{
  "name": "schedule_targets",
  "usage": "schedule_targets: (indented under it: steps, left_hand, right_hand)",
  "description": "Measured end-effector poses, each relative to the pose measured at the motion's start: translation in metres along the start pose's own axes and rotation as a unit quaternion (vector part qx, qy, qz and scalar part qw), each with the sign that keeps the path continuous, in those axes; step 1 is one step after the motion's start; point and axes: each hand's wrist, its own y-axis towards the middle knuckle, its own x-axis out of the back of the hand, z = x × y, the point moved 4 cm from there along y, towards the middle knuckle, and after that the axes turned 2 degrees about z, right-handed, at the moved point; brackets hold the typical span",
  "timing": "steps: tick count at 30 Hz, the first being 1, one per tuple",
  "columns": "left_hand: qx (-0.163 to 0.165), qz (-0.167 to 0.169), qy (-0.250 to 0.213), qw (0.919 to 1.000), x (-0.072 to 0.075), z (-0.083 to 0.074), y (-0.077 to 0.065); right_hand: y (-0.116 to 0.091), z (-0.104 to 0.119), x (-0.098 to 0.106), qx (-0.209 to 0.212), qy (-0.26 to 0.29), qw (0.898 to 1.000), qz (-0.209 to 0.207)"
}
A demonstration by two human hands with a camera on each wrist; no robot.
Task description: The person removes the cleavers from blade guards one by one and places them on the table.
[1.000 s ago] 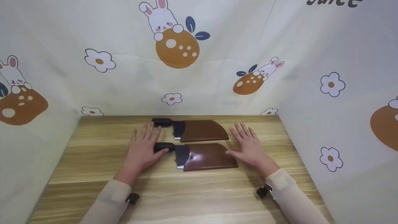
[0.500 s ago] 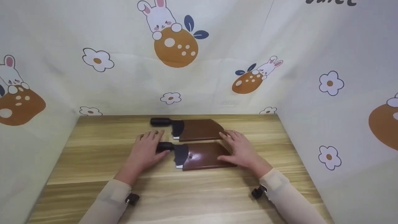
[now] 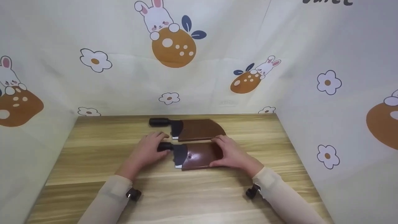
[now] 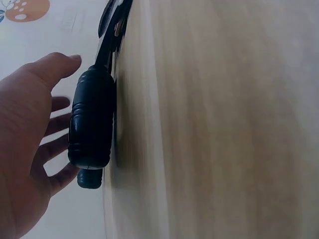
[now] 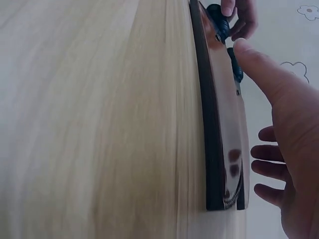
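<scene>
Two cleavers in brown leather sheaths lie side by side on the wooden table, black handles to the left: the near cleaver and the far cleaver. My left hand is over the near cleaver's handle. In the left wrist view its loosely bent fingers and thumb are spread apart, not closed round the handle. My right hand hovers over the tip end of the near sheath, covering that corner in the head view. The right wrist view shows a gap between its fingers and the leather.
A light wood table carries both cleavers. Pale cloth walls with rabbit, orange and flower prints stand at the back and both sides. Small black devices are strapped to both wrists.
My right hand has moved left from beside the cleavers to over the near sheath's tip. My left hand's fingers have drawn back and bent a little over the near handle. The cleavers lie as before.
</scene>
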Motion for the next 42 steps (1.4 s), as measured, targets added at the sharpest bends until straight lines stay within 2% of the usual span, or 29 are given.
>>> schedule_targets:
  steps: [6, 12, 17, 24, 28, 33, 37, 42]
  left_hand:
    - [-0.019, 0.018, -0.040, 0.9989, -0.004, 0.005, 0.007]
    - [-0.012, 0.030, -0.086, 0.9958, -0.007, 0.011, 0.011]
    - [-0.010, 0.037, -0.083, 0.9958, -0.011, 0.012, 0.015]
    - [-0.008, 0.047, -0.099, 0.9939, -0.018, 0.013, 0.019]
    - [-0.014, 0.047, -0.082, 0.9954, -0.020, 0.013, 0.021]
    - [-0.010, 0.048, -0.063, 0.9968, -0.021, 0.013, 0.024]
    - [-0.038, 0.046, -0.049, 0.9970, -0.018, 0.010, 0.024]
    - [-0.083, 0.031, -0.061, 0.9942, -0.007, 0.005, 0.021]
  right_hand:
    - [0.009, 0.010, -0.007, 0.015, -0.012, 0.999, 0.032]
    - [0.016, 0.019, -0.014, 0.030, -0.044, 0.997, 0.056]
    - [0.019, 0.024, -0.018, 0.043, -0.061, 0.996, 0.049]
    - [0.025, 0.030, -0.022, 0.055, -0.055, 0.996, 0.050]
    - [0.026, 0.030, -0.026, 0.050, -0.065, 0.995, 0.056]
    - [0.026, 0.030, -0.029, 0.056, -0.077, 0.994, 0.046]
    - [0.024, 0.032, -0.027, 0.064, -0.071, 0.995, 0.033]
    - [0.020, 0.035, -0.014, 0.071, -0.053, 0.996, 0.022]
